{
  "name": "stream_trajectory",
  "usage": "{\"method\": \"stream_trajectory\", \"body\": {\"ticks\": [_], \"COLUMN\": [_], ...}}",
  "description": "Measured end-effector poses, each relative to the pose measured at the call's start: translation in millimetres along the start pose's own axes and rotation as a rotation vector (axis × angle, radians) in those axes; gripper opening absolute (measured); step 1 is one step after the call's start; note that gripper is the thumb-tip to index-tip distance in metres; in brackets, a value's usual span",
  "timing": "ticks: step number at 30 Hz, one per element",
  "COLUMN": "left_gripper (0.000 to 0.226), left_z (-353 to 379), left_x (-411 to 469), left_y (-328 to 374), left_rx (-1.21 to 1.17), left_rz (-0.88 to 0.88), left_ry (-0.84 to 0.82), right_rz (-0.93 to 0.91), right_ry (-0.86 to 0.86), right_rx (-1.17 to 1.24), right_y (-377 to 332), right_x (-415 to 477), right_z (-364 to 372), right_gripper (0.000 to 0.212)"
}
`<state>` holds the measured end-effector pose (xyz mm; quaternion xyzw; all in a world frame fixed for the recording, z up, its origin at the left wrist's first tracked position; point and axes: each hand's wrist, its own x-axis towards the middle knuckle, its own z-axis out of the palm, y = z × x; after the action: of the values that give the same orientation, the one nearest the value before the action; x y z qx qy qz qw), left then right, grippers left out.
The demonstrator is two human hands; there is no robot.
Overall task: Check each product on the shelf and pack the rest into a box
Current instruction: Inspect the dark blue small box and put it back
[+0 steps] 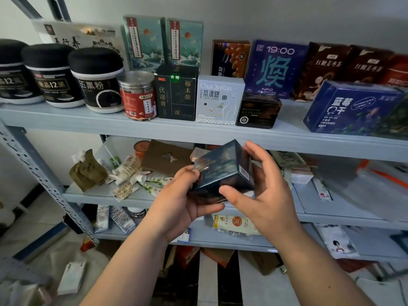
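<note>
Two hands had a dark blue box (223, 171) in front of the shelf (198, 131): left hand (178, 202) gripped underneath, right hand (262, 191) curled around its side.

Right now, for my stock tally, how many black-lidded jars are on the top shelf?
3, side by side at its left end: leftmost jar, middle jar, right jar. More may lie off-frame.

Your box (220, 173) is dark blue, white barcode patch by your right hand (269, 195). Above that hand: grey-blue shelf (198, 131); up left, black-lidded jar (97, 78), red-labelled can (138, 96).
</note>
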<state>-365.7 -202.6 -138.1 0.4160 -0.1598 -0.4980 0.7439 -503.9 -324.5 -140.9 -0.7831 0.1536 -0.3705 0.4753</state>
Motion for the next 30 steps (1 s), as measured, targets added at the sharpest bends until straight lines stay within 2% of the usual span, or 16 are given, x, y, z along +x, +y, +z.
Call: {"method": "stream_trajectory", "body": {"ticks": [4,13,19,23,30], "left_gripper": [0.043,0.042,0.036,0.055,0.039], "left_z": [3,1,4,7,15], "left_x": [-1,4,8,10,11], "left_y": [-5,-11,-18,-21,-23], "left_rx": [0.013,0.012,-0.075,-0.090,-0.129], "left_rz": [-0.167,-0.220,-0.181,-0.139,-0.103], "left_ry": [-0.047,-0.082,-0.028,0.009,-0.120], "right_rz": [0.006,-0.021,-0.139,-0.171,-0.179], "right_ry": [-0.009,-0.035,-0.030,-0.068,-0.109], "right_rx": [0.102,0.144,0.120,0.074,-0.070], "right_y": [-6,-7,-8,-9,-10], "right_x": [1,-1,-4,-4,-5], "right_z": [-1,-7,-5,-6,-9], "right_gripper": [0.073,0.072,0.089,0.095,0.109]}}
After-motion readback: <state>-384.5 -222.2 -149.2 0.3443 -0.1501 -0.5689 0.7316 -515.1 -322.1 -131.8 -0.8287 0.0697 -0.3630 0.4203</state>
